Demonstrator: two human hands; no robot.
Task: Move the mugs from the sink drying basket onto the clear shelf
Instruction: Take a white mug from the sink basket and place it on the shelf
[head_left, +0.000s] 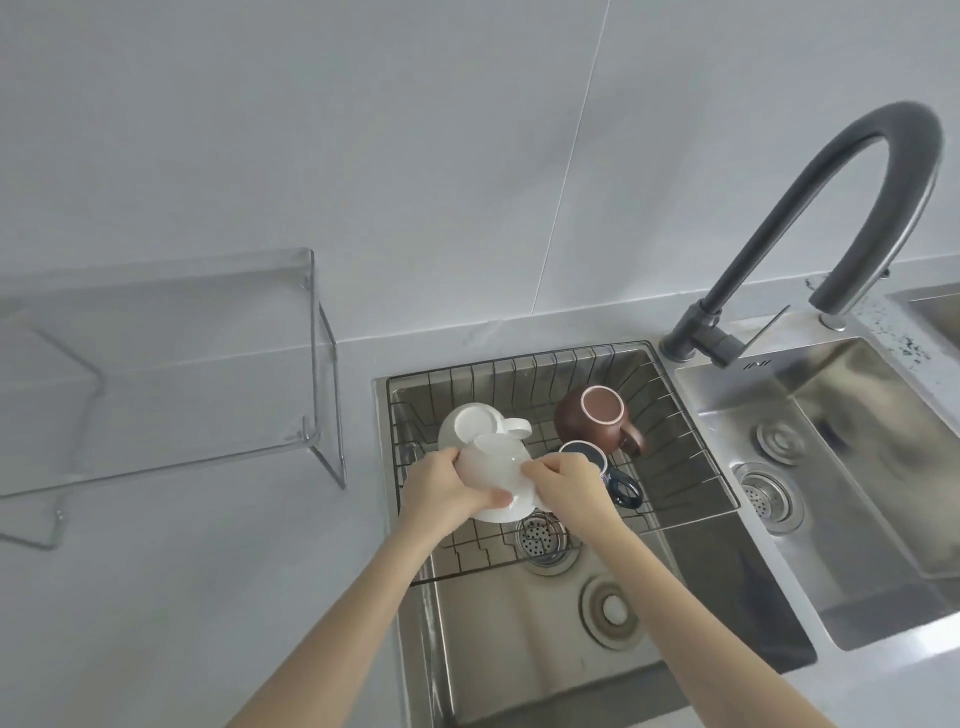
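A wire drying basket (670, 415) hangs in the left sink. Both my hands grip one white mug (493, 467) at the basket's front left: my left hand (444, 491) on its left side, my right hand (563, 480) on its right. Behind it, a second white mug (475, 423) lies upside down with its handle to the right. A brown mug (592, 415) sits upside down at the back. A dark blue mug (597, 457) is partly hidden by my right hand. The clear shelf (171, 374) stands on the counter to the left, with nothing on it.
A dark curved faucet (857, 208) arches over the divide between the two sinks. A second steel sink basin (831, 467) lies to the right. Drain strainers (543, 535) sit under the basket. The pale counter (182, 597) stretches left of the sink.
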